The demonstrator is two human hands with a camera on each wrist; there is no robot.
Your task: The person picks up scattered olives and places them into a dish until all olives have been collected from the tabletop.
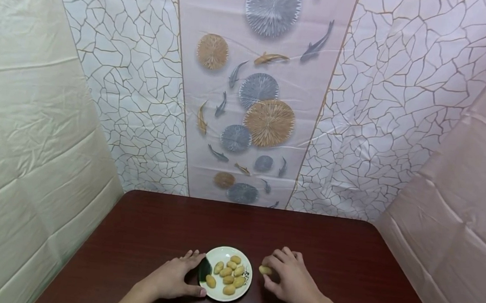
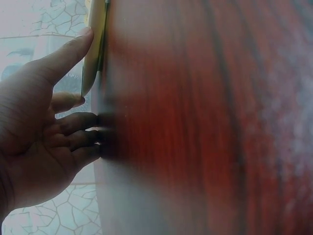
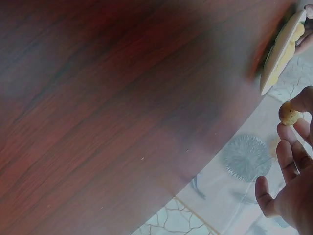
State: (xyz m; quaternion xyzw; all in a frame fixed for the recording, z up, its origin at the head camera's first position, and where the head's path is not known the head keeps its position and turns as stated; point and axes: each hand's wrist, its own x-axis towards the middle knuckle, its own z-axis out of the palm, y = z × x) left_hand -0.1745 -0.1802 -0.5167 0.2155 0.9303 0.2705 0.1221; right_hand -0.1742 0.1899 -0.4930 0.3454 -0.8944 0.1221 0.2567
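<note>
A round white plate (image 1: 219, 294) with a dark green patch at its left and a small dark pattern at its right rests on the table. Several small yellow oval fruits (image 1: 226, 272) lie on it; their exact kind is unclear. My left hand (image 1: 175, 275) holds the plate's left side, thumb on the near rim and forefinger at the far rim; the left wrist view shows the thumb (image 2: 73, 51) against the plate's edge. To the right of the plate, my right hand (image 1: 290, 276) pinches one more yellow oval fruit (image 3: 288, 113) between thumb and fingertips, apart from the plate.
The dark red-brown wooden table (image 1: 169, 222) extends beyond the plate. A patterned cloth (image 1: 243, 151) hangs behind its far edge, and pale cloths flank it on the left (image 1: 33, 154) and right (image 1: 457, 201).
</note>
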